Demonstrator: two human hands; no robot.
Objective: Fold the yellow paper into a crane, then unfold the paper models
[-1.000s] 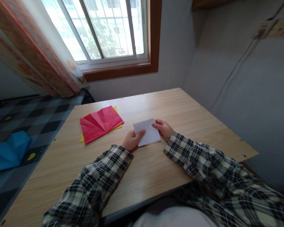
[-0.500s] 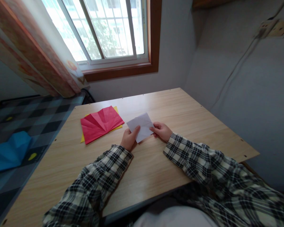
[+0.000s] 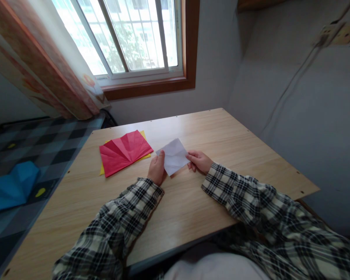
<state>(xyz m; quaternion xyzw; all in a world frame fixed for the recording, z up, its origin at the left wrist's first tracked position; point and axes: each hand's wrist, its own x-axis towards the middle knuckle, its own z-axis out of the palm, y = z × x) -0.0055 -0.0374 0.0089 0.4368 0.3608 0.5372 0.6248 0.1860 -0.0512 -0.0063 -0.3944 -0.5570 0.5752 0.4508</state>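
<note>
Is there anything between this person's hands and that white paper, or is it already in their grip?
Nothing visible is in the way. The left hand and right hand both grip the white paper at its edges, above the wooden table.

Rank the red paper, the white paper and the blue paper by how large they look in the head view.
1. Blue paper, cut off by the left edge, off the table on the checked surface.
2. Red paper, creased into a fan.
3. White paper, held by the left hand and right hand, partly covered.

Red sheet — atop yellow sheet
</note>
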